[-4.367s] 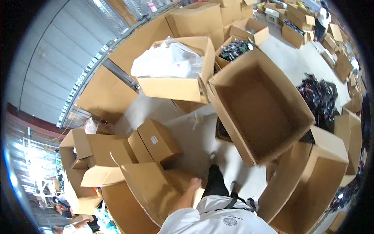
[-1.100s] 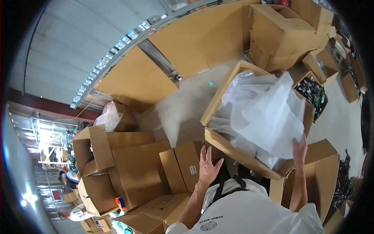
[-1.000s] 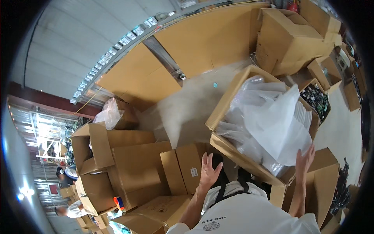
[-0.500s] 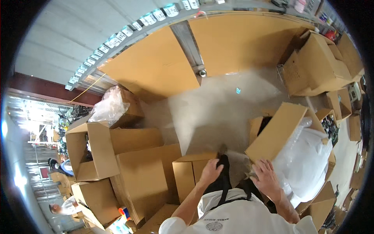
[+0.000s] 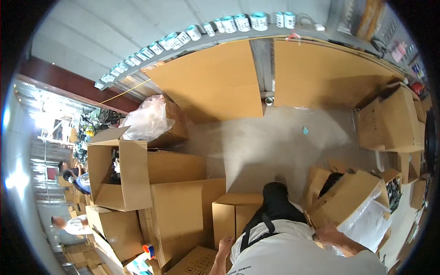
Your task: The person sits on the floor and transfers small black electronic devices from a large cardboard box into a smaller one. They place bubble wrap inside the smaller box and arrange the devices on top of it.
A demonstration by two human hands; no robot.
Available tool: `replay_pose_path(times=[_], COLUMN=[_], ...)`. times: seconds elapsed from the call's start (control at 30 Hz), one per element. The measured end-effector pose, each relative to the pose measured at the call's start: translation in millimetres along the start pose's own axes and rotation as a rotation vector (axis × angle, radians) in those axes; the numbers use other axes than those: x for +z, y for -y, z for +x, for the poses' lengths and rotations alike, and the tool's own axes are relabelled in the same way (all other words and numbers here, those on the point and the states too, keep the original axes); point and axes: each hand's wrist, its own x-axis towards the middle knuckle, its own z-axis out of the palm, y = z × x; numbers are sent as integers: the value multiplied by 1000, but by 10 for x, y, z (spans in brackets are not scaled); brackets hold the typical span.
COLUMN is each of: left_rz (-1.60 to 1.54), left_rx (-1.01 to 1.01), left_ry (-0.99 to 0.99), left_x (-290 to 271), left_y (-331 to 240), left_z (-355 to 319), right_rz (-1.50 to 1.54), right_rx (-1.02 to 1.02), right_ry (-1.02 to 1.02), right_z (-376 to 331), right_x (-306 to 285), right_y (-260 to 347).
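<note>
My left hand (image 5: 225, 245) hangs low beside my body, its fingers curled in and nothing visible in them. Just beyond it stands a closed cardboard box (image 5: 223, 223). At my right side, my right hand (image 5: 329, 234) is close to the near edge of a tilted open carton (image 5: 349, 198). Its fingers are blurred and partly hidden against my shirt, so I cannot make out whether it grips anything. Clear and white plastic wrapping (image 5: 365, 226) spills out of that carton.
An open carton (image 5: 134, 176) stands on the left beside a large box (image 5: 181, 213). Plastic-wrapped goods (image 5: 149, 120) lie behind them. Flat cardboard sheets (image 5: 215, 82) lean on the wall under a ledge of label rolls (image 5: 259, 21). A person (image 5: 75, 225) is at far left.
My view has swung left and my body has stepped forward, one leg now ahead. Both hands have dropped back toward my sides; the left fingers have curled in. A second person shows at far left.
</note>
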Motion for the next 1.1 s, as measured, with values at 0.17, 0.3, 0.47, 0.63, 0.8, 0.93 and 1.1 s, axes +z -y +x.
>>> replay_pose_path(times=[0.17,0.3,0.47,0.63,0.8,0.93,1.1], left_rz=[-208,-487,-631,-1088,-788,-782,-1205], left_rx=[-97,-172,-252,-287,-427,-508,-656], left_ry=[-218,-231,-88,-361,-332,-358,-495], left_x=[126,-20,-560,-728,-1053,-803,-1365], left_y=[146,-452,-1538,-1648,-1644,-1152,-696], left_z=[387,800,900,1275,1427,1817,2762], right_rz=[133,165,1,-108,-90,-164,-131], right_rx=[-1,30,118,-35,-291,-472,-529], right_ry=[161,221,350,222,114,-176,-136], right_z=[400,902,1835,3243,4842,5976,6949], right_x=[-367,-932,-2142,-3624,-4989,-5486,-6250], right_y=[-267,-769,-1486,-1441,-761,-28,1323])
